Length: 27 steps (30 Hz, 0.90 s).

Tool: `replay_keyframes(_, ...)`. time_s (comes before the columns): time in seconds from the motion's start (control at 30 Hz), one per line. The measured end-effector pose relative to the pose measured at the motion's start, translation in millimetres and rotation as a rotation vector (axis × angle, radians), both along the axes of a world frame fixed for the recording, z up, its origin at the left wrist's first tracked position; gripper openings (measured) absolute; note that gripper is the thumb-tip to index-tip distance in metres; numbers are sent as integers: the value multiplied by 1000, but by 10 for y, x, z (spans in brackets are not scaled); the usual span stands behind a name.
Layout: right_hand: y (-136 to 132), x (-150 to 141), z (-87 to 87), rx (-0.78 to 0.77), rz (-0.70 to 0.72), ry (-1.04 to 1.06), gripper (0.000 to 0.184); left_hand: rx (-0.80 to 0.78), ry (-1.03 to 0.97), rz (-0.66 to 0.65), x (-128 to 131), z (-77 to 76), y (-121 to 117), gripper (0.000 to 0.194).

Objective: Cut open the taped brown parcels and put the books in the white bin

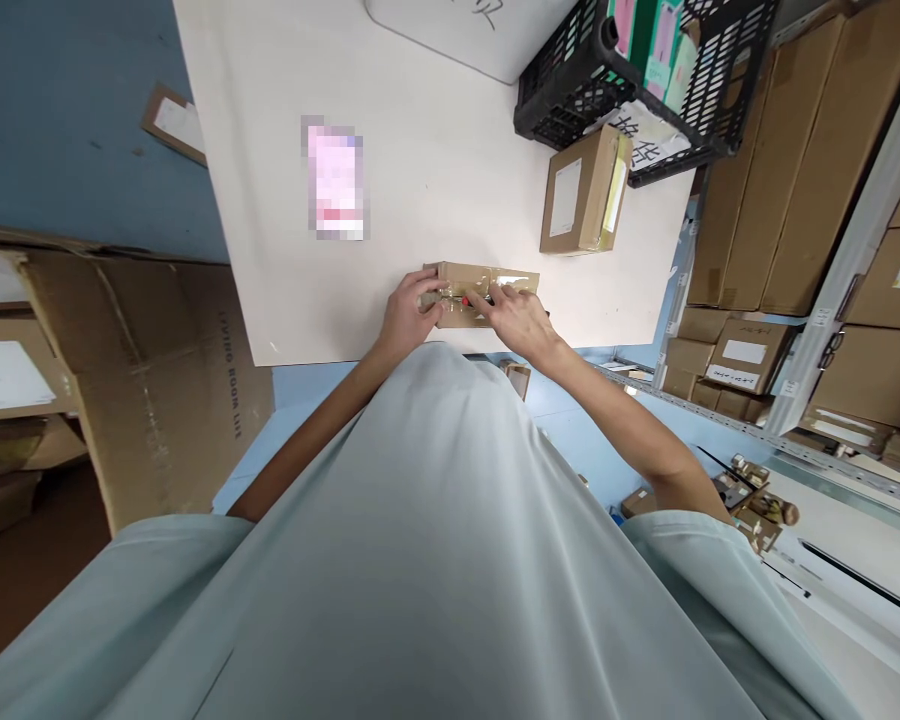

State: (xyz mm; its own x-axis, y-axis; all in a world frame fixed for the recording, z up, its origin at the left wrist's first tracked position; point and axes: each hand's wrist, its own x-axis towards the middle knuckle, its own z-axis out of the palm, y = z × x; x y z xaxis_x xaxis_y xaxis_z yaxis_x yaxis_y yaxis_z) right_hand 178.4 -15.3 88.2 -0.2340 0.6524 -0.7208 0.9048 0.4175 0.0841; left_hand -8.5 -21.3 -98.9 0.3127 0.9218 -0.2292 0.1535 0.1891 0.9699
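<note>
At the near edge of the white table lies a small brown cardboard box (463, 274) with shiny tape along its top. My left hand (411, 312) grips the box's left end, thumb on the near side and fingers on the far side. Over the right half of the box is my right hand (521, 318), its fingers bent and one fingertip pointing at the middle seam. A small red spot (465, 300) shows at that seam, close to the fingertip. Something dark peeks out beside the right hand; the palm hides what it is.
A taped carton (568, 195) stands at the table's right, by a black plastic crate (562, 95) holding green and pink packages. A blurred pink item (336, 185) lies at the left. A large open carton (157, 380) stands left; shelved boxes (750, 170) line the right.
</note>
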Motion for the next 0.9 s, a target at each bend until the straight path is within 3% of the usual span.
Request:
replay_keyframes(0.23,-50,283,-37,13,-7,-59,58,7,5,28,-25,31,-17,36)
replay_keyframes(0.47,-254,1158,28,44,-64,-157,54,9,89,64,2,101,-36,42)
replay_keyframes(0.57,-316,1510,-39,75,-68,-120,54,12,125,105,63,126,-49,43)
replay_keyframes(0.7,-356,1844,-339,119,-79,-6,54,29,197,168,135,190,-83,45)
replay_keyframes(0.9,-515,2099,-1026,153,-266,303,49,34,356,265,272,282,-200,43)
